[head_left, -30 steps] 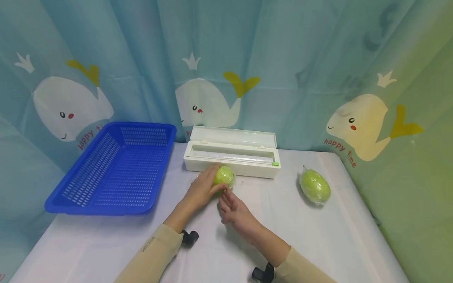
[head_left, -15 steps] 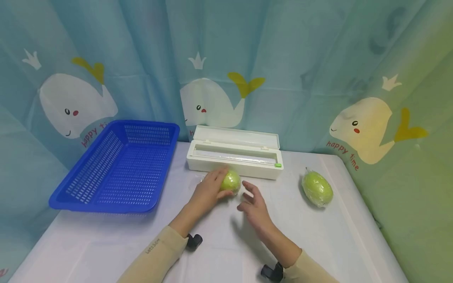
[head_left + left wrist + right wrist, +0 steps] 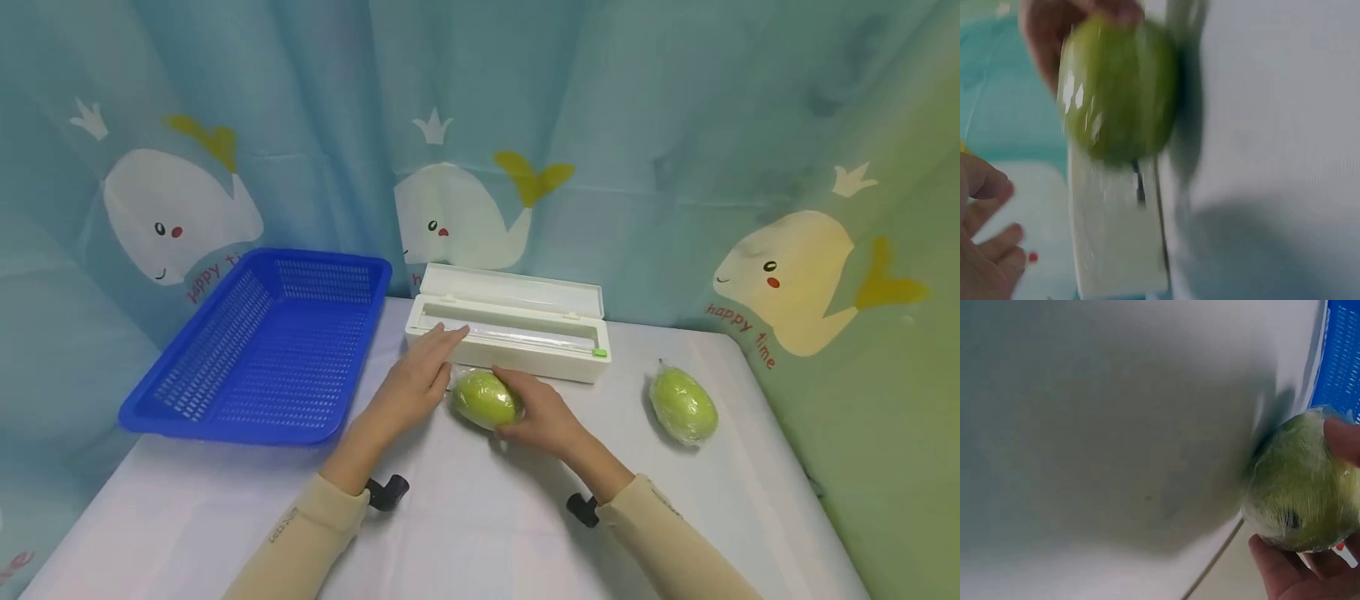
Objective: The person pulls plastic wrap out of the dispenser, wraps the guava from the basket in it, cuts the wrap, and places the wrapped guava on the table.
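Observation:
A green oval fruit (image 3: 482, 399) wrapped in clear cling film is in front of the white box in the head view. My right hand (image 3: 542, 417) grips its right end, thumb on the near side and fingers on the far side. In the right wrist view the film is crinkled over the end of the fruit (image 3: 1300, 481). My left hand (image 3: 411, 385) is just left of the fruit, fingers extended and apart from it. The left wrist view, blurred, has a dark stem on the fruit (image 3: 1119, 90) and the left fingers holding nothing.
Behind the hands stands a white cling film box (image 3: 510, 358), lid up, with a film roll inside and a green slider. A blue basket (image 3: 330, 429) is on the left. Another wrapped green fruit (image 3: 683, 406) lies to the right. A whale-print curtain (image 3: 637, 167) hangs behind the table.
My left hand has let go of the fruit and drawn away left. My right hand has come onto the fruit and grips its right end. The fruit shows more of its length.

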Motion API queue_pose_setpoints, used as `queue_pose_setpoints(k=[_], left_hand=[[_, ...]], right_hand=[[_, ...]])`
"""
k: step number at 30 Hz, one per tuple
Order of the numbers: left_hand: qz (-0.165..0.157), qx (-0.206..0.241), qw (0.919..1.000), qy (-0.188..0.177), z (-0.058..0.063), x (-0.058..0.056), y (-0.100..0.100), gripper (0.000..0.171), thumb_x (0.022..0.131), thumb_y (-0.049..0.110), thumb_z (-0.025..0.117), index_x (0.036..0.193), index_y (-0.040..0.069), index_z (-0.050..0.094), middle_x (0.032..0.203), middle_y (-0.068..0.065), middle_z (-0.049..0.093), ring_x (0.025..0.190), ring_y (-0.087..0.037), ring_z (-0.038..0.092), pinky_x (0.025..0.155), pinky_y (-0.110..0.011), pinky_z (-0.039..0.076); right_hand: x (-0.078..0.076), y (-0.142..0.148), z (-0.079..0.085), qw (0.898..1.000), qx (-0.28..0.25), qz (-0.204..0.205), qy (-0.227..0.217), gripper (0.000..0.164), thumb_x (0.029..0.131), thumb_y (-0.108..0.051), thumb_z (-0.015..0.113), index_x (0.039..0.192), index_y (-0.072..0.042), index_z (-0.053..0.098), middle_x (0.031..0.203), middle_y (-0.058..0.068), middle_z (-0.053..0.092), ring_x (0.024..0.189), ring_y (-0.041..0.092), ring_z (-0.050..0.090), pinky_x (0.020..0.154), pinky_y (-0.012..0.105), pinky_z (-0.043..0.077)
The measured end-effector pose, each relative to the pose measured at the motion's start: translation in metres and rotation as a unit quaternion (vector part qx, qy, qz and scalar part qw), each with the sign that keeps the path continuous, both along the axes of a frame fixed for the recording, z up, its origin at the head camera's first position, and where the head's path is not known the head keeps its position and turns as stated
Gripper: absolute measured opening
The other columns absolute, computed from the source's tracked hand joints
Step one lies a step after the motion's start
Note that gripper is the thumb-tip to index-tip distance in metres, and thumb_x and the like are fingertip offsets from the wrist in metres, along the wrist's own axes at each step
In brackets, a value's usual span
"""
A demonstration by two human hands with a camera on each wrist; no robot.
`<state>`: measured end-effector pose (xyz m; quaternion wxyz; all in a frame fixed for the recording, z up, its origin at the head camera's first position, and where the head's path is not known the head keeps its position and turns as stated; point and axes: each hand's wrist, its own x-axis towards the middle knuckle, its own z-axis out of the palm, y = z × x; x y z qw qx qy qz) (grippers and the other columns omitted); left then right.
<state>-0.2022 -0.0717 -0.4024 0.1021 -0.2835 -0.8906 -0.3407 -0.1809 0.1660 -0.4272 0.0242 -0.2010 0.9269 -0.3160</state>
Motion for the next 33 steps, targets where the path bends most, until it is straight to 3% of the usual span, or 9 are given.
queue_pose_setpoints(k=[2,5,8,11,16,23,27,30,33], left_hand=[[0.013,-0.012,0.9998,-0.001,0.0,-0.002,-0.007,0.043,0.103,0.012,0.05,0.146,0.013,0.05,0.146,-0.012,0.054,0.14,-0.033,0.043,0.115,-0.05,0.035],[0.008,-0.015,0.9992,-0.037,-0.002,-0.005,-0.009,0.036,0.104,0.022,0.053,0.138,0.013,0.059,0.14,-0.009,0.06,0.134,-0.03,0.051,0.113,-0.048,0.039],[-0.003,-0.022,0.9966,-0.08,-0.008,-0.007,-0.006,0.034,0.1,0.028,0.06,0.131,0.014,0.065,0.131,-0.006,0.066,0.12,-0.028,0.062,0.103,-0.047,0.048],[-0.009,-0.033,0.9932,-0.112,-0.014,-0.009,-0.003,0.025,0.095,0.024,0.068,0.117,0.014,0.072,0.114,-0.003,0.073,0.1,-0.022,0.068,0.089,-0.042,0.054],[-0.023,-0.012,0.9875,-0.155,-0.025,-0.011,-0.003,0.009,0.091,0.015,0.072,0.099,0.013,0.075,0.093,0.002,0.074,0.082,-0.012,0.063,0.076,-0.032,0.053],[-0.033,0.051,0.9805,-0.187,-0.041,-0.007,-0.007,0.008,0.09,0.014,0.073,0.098,0.014,0.073,0.094,0.001,0.073,0.081,-0.012,0.06,0.074,-0.029,0.051],[-0.066,0.08,0.979,-0.176,-0.051,0.0,-0.008,0.01,0.092,0.01,0.07,0.1,0.015,0.073,0.101,0.0,0.072,0.085,-0.014,0.064,0.075,-0.028,0.053],[-0.092,0.084,0.977,-0.173,-0.054,0.004,-0.008,0.013,0.092,0.008,0.069,0.102,0.015,0.076,0.103,0.001,0.073,0.088,-0.01,0.064,0.077,-0.027,0.054],[-0.103,0.075,0.97,-0.207,-0.053,0.008,-0.01,0.02,0.094,0.008,0.064,0.107,0.014,0.077,0.095,0.0,0.074,0.08,-0.003,0.06,0.072,-0.023,0.053]], right_hand=[[0.002,0.003,-0.001,1.0,-0.004,-0.008,-0.002,0.091,0.064,-0.013,0.09,0.146,-0.014,0.05,0.144,0.005,0.056,0.133,0.028,0.051,0.111,0.048,0.041],[0.007,0.011,-0.002,1.0,-0.015,-0.001,-0.002,0.091,0.06,-0.009,0.092,0.143,-0.016,0.053,0.143,0.002,0.057,0.133,0.027,0.052,0.112,0.047,0.04],[0.014,0.019,-0.003,1.0,-0.021,0.019,0.007,0.091,0.06,-0.007,0.093,0.142,-0.017,0.054,0.143,0.001,0.057,0.135,0.025,0.051,0.113,0.047,0.039],[0.021,0.025,-0.004,0.999,-0.026,0.034,0.012,0.09,0.06,-0.006,0.092,0.141,-0.018,0.054,0.144,0.0,0.056,0.135,0.024,0.05,0.114,0.046,0.038],[0.029,0.032,-0.006,0.999,-0.035,0.027,0.001,0.088,0.06,-0.004,0.093,0.137,-0.021,0.054,0.143,-0.003,0.056,0.136,0.021,0.049,0.114,0.044,0.038],[0.034,0.035,-0.009,0.999,-0.048,0.019,0.005,0.087,0.058,-0.001,0.093,0.134,-0.018,0.055,0.143,0.0,0.056,0.138,0.023,0.048,0.115,0.045,0.038],[0.034,0.035,-0.009,0.998,-0.055,0.013,0.0,0.088,0.057,-0.002,0.094,0.135,-0.018,0.054,0.143,0.0,0.056,0.137,0.024,0.048,0.111,0.046,0.042],[0.033,0.035,-0.009,0.998,-0.064,0.007,-0.008,0.089,0.057,-0.002,0.094,0.135,-0.018,0.054,0.142,-0.001,0.056,0.137,0.024,0.048,0.108,0.046,0.044],[0.033,0.036,-0.01,0.997,-0.072,0.002,-0.013,0.09,0.055,-0.002,0.095,0.135,-0.018,0.054,0.143,-0.001,0.056,0.138,0.024,0.047,0.107,0.047,0.045]])
